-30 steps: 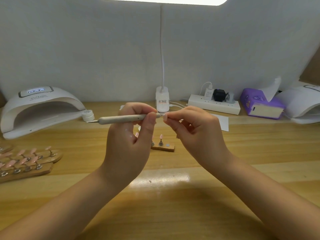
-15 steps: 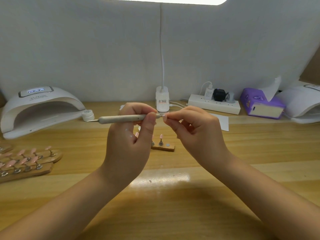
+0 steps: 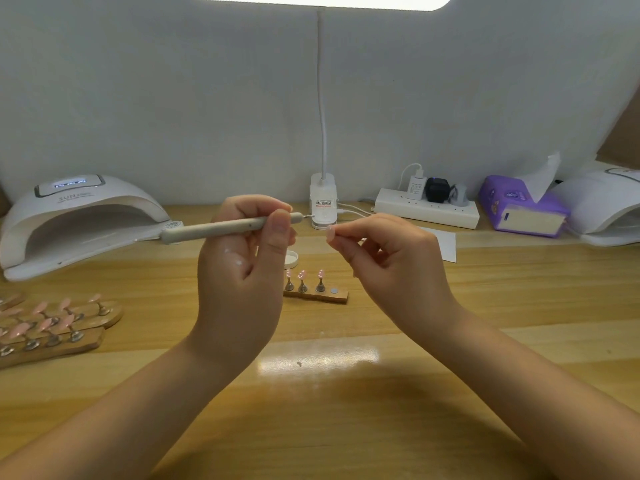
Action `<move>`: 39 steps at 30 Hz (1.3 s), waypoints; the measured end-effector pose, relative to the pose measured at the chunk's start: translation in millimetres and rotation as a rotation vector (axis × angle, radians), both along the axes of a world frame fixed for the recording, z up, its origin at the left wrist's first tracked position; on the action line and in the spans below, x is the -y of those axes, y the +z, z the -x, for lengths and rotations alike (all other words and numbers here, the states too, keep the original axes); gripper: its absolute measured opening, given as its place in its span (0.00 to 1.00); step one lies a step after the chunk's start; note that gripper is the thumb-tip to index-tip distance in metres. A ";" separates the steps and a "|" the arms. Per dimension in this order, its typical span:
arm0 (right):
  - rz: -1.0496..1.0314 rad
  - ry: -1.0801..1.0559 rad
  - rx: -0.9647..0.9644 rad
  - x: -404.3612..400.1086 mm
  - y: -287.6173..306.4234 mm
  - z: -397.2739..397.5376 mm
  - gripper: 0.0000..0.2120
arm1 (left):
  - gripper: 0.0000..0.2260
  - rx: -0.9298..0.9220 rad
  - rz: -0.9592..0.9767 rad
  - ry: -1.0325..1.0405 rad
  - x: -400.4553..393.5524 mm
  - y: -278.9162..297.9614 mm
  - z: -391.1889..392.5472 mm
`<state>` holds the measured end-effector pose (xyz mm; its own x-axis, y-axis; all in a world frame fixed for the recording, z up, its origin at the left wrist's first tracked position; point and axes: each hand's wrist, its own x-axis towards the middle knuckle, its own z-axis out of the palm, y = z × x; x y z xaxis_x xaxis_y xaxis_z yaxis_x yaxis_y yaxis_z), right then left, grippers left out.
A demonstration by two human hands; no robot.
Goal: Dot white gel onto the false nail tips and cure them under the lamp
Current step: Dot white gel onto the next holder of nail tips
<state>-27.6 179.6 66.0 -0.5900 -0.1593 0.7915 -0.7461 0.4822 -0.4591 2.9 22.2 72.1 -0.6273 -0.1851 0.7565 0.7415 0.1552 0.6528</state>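
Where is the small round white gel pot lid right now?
The small round white lid sits mid-table, partly hidden behind the left hand, just behind the small wooden nail-tip stand.

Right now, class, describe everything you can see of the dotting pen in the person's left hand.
The dotting pen is a slim, pale beige stick, matte like plastic, with a fine metal tip at its right end. It lies almost level above the table, its left end slightly lower. The left hand pinches it near the tip between thumb and fingers. The tip points at the right hand, a small gap short of the pinched fingertips; nothing else touches it.
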 end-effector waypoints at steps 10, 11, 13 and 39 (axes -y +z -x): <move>0.023 0.008 0.051 -0.7 -4.4 2.5 0.06 | 0.04 0.008 -0.019 -0.030 -0.6 -1.5 -0.3; 0.027 0.011 0.064 -0.7 -6.5 3.3 0.05 | 0.04 0.014 -0.021 -0.030 -0.6 -2.2 0.1; 0.031 0.018 0.125 -1.3 -13.5 5.5 0.04 | 0.04 0.022 -0.018 -0.026 -0.7 -3.4 0.7; -0.504 -0.286 0.111 -27.9 -34.9 20.4 0.14 | 0.02 0.075 -0.002 -0.060 -2.5 -18.5 3.3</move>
